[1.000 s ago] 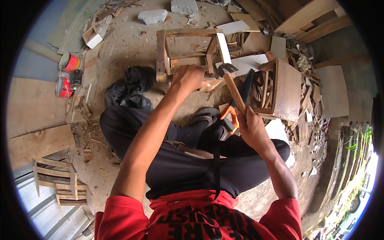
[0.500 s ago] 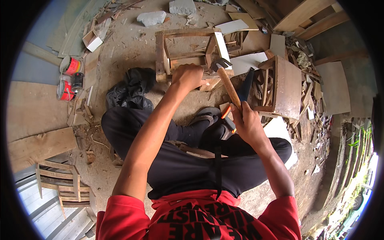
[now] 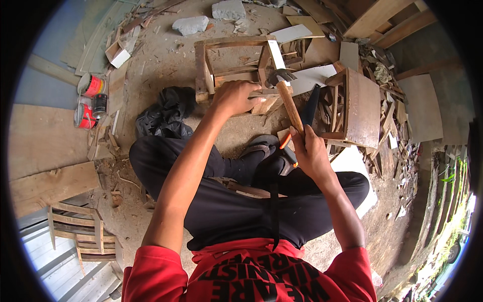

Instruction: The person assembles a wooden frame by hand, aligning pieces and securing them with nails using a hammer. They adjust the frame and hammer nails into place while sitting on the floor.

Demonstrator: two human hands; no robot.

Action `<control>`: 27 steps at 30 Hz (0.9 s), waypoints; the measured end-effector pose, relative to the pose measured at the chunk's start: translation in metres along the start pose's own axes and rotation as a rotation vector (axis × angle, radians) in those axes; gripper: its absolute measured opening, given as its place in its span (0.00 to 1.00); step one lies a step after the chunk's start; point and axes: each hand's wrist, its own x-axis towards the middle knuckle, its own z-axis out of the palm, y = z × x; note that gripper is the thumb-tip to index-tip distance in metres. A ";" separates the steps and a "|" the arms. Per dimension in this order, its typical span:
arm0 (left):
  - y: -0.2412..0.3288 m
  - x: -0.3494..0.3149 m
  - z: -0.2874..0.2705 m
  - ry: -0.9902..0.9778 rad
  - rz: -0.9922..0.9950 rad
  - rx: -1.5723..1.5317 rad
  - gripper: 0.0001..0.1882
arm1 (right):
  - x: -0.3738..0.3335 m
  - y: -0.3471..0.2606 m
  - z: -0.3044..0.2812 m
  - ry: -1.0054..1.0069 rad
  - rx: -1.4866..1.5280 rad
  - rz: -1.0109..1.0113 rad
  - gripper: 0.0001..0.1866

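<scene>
In front of me sits a small wooden frame [image 3: 231, 43], like a stool or chair part, with a white strip [image 3: 275, 54] along its right side. My left hand [image 3: 235, 96] is closed over the frame's near rail, thumb on the side toward me. A claw hammer [image 3: 290, 105] is in my right hand [image 3: 312, 152], fingers wrapped round the lower part of its wooden handle. The hammer's dark head lies over the frame's near right corner; whether it touches the wood I cannot tell. Beside the handle lies a handsaw [image 3: 310, 105] with an orange-and-black grip, partly hidden.
A brown wooden stool [image 3: 361, 108] lies tipped at the right, against a heap of wood scraps [image 3: 395, 126]. A black plastic bag [image 3: 163, 113] lies left of the frame. Paint cans [image 3: 91, 85] stand farther left. Concrete chunks [image 3: 190, 25] lie at the back.
The hammer head has shifted slightly toward the frame's near right corner and turned. My left hand's fingers have spread a little along the rail.
</scene>
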 end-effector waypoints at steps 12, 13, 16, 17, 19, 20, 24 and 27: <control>0.001 0.001 0.003 0.024 0.014 0.041 0.26 | -0.003 0.002 -0.002 0.079 0.092 0.000 0.16; 0.006 0.000 -0.001 0.013 -0.002 0.037 0.26 | -0.004 0.002 -0.002 0.087 0.091 0.025 0.18; 0.011 0.000 -0.003 0.025 -0.011 -0.010 0.26 | -0.004 -0.002 0.000 0.102 0.107 0.073 0.21; 0.010 -0.001 -0.003 0.038 -0.010 -0.030 0.26 | -0.004 -0.004 0.001 0.102 0.123 0.070 0.21; 0.012 -0.001 -0.002 0.034 -0.039 -0.003 0.26 | -0.004 -0.007 0.001 0.090 0.134 0.060 0.20; 0.012 0.000 -0.003 0.032 -0.054 0.010 0.26 | -0.003 -0.009 0.000 0.078 0.128 0.055 0.20; 0.014 0.001 -0.004 0.025 -0.058 0.012 0.27 | -0.001 -0.012 -0.001 0.078 0.064 -0.028 0.19; 0.012 -0.001 -0.004 0.040 -0.040 0.015 0.27 | 0.000 -0.018 -0.006 0.044 0.062 -0.022 0.19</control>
